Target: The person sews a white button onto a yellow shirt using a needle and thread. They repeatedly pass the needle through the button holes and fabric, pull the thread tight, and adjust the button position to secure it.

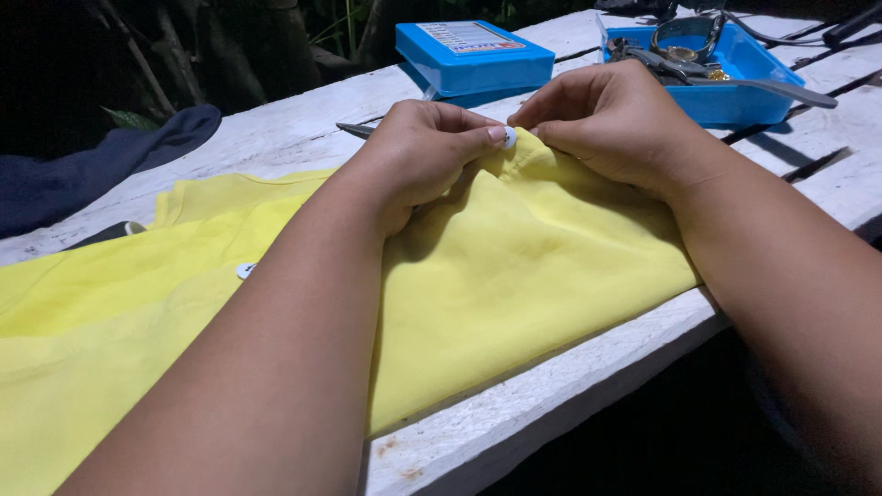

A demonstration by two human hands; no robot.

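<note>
Pinched at upper centre of the frame: a white button on yellow cloth, between left hand and right hand, fingers of both clenched on the fabric's edge, left thumb touching it. Blue boxes behind on the white worktop.

The yellow garment under my hands is thin, matt woven cloth with a small glossy white button — smooth, plastic-looking. It lies on a white-painted wooden table, rough and chipped, and the blue box and blue tray are shiny plastic — metal tools inside.
</note>
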